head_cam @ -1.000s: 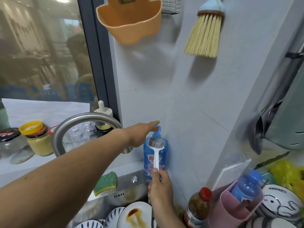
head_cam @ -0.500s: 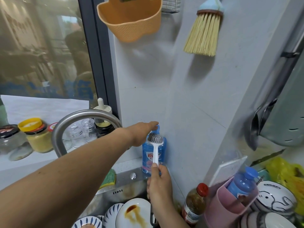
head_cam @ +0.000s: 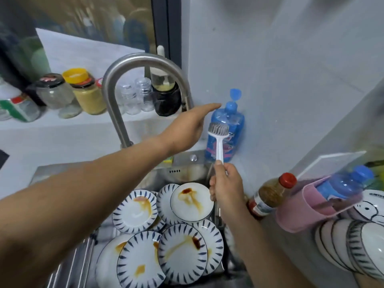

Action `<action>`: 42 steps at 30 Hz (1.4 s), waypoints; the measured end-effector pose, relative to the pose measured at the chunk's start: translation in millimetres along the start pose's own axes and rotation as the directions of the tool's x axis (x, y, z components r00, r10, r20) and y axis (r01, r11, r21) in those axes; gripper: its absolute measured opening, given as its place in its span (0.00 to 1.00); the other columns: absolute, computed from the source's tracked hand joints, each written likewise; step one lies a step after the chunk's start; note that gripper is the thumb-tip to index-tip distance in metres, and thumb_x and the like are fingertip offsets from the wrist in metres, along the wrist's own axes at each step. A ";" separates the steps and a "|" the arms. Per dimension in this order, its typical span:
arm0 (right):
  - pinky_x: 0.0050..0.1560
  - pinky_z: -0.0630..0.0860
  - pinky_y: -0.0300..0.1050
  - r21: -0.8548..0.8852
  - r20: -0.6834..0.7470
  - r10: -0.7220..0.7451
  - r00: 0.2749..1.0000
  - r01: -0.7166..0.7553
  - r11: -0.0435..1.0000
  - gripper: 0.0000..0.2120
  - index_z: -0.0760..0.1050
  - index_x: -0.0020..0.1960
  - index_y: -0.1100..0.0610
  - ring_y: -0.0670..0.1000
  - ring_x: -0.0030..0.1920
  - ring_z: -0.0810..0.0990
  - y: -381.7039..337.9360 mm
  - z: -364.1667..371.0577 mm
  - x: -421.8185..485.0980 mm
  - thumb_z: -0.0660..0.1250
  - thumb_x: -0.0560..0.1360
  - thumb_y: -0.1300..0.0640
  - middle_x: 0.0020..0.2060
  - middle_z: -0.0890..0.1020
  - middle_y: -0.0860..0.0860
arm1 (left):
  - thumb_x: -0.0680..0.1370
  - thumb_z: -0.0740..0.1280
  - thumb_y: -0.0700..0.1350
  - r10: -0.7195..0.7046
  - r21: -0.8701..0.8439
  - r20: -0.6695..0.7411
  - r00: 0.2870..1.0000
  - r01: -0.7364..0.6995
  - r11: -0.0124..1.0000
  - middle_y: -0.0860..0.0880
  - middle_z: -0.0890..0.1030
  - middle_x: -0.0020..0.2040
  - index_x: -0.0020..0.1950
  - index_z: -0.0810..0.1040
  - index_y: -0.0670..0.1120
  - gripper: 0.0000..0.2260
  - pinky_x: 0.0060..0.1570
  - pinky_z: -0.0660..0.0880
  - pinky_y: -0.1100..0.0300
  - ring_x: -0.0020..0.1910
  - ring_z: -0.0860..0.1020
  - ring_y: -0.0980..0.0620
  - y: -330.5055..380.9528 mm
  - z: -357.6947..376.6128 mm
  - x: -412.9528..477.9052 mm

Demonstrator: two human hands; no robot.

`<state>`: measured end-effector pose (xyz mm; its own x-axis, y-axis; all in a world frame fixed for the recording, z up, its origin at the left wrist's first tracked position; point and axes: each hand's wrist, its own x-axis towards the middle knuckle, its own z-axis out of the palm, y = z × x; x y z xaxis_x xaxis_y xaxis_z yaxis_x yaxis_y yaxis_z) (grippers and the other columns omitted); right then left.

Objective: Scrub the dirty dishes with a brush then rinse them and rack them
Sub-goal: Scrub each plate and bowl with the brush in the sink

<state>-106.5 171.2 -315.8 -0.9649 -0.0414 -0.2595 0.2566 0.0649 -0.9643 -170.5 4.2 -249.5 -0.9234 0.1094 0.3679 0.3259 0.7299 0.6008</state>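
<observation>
White plastic brush (head_cam: 219, 146) in the right hand (head_cam: 227, 188), fingers curled tight round the low end of the handle. Grey bristles up top, right in front of the blue soap bottle (head_cam: 236, 121). Hard to tell if touching the bottle or just held in front of it.

Soap bottle upright in the corner, against the grey wall (head_cam: 291, 80), at the back of the sink (head_cam: 182, 163), pump top sticking up.

Left hand (head_cam: 187, 129) stretched out over the sink, fingers straight and together, holding nothing. Fingertips just beside the neck of the soap bottle; touching or not, cannot tell. Left arm in front of the foot of the bent metal tap (head_cam: 128, 65).

Down in the sink, a pile of dirty plates (head_cam: 182, 246), white with little blue marks round the rims, smeared with brown sauce. Some lying on top of others. None in a hand.

To the right of the sink, a brown sauce bottle (head_cam: 272, 194) with a red cap, near the right wrist. Next to it a pink holder (head_cam: 315, 206) with a blue bottle (head_cam: 342, 183) inside, leaning and blurry. Past that, stacked bowls (head_cam: 353, 246), white with dark stripes.

On the white ledge (head_cam: 62, 125) behind the tap, jars (head_cam: 85, 94) in a row, one with a yellow lid, one with a black lid.
</observation>
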 end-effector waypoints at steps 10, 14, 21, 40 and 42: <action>0.28 0.74 0.44 -0.281 0.321 0.196 0.927 -0.104 0.954 0.09 0.76 0.51 0.52 0.51 0.28 0.79 42.6 0.4 -23.0 0.62 0.84 0.48 0.35 0.82 0.55 | 0.81 0.64 0.34 -0.773 -0.201 0.336 0.538 0.843 0.499 0.45 0.78 0.35 0.42 0.78 0.45 0.10 0.36 0.73 0.55 0.32 0.75 0.48 -115.5 92.9 -225.5; 0.29 0.76 0.44 -0.238 0.353 0.301 0.886 -0.226 0.945 0.09 0.73 0.56 0.57 0.53 0.29 0.79 58.5 10.2 -21.4 0.61 0.84 0.51 0.36 0.82 0.57 | 0.81 0.66 0.35 -0.801 -0.254 0.438 0.408 0.911 0.325 0.44 0.75 0.34 0.43 0.78 0.41 0.07 0.32 0.70 0.60 0.29 0.71 0.50 -125.4 118.7 -240.7; 0.27 0.69 0.42 -0.301 0.329 0.346 0.879 -0.250 0.920 0.10 0.73 0.53 0.57 0.49 0.26 0.74 88.0 24.0 -10.1 0.60 0.84 0.50 0.32 0.81 0.54 | 0.83 0.66 0.41 -0.833 -0.458 0.445 0.329 0.883 0.104 0.41 0.77 0.37 0.50 0.81 0.43 0.05 0.43 0.72 0.52 0.37 0.73 0.45 -133.6 154.5 -207.9; 0.26 0.68 0.43 -0.340 0.225 0.344 0.912 -0.257 0.905 0.10 0.73 0.51 0.59 0.52 0.25 0.71 123.8 -8.3 11.4 0.62 0.84 0.53 0.30 0.77 0.53 | 0.84 0.63 0.41 -0.929 0.286 0.306 0.209 0.910 0.299 0.43 0.76 0.71 0.79 0.63 0.42 0.23 0.61 0.71 0.56 0.70 0.75 0.43 -126.7 186.4 -168.3; 0.27 0.68 0.43 -0.354 0.213 0.342 0.915 -0.254 0.900 0.09 0.74 0.50 0.59 0.52 0.26 0.71 123.3 -11.4 12.4 0.62 0.83 0.53 0.28 0.75 0.54 | 0.84 0.64 0.41 -0.925 0.211 0.316 0.209 0.935 0.284 0.45 0.77 0.69 0.75 0.70 0.43 0.19 0.60 0.71 0.58 0.68 0.76 0.45 -133.0 195.8 -174.4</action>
<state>-87.6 190.0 -437.3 -0.7836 -0.2276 -0.5781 0.4556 0.4220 -0.7838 -92.6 20.2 -532.6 -0.5591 -0.4389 -0.7034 -0.8139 0.4522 0.3648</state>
